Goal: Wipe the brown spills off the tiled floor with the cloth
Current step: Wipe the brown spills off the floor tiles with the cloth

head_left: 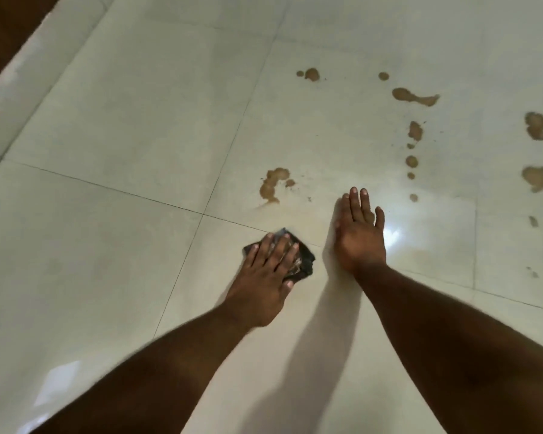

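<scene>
A small dark folded cloth is being pressed flat on the glossy pale tiled floor under the left hand, fingers straight. The right hand is being braced flat alongside, holding nothing. The nearest brown spill, just ahead of the cloth, is probably to be wiped next.

A single head-worn camera looks forward and steeply down at a pale tiled floor, which fills nearly the whole frame. The view is close: both forearms enter from the bottom edge and reach toward the centre, the left hand just left of centre, the right hand just right of it. The wide-angle lens bends the tile joints into slanted lines. Brown spills lie in the upper right. A dark strip cuts the upper left corner, beyond a pale raised border.
</scene>
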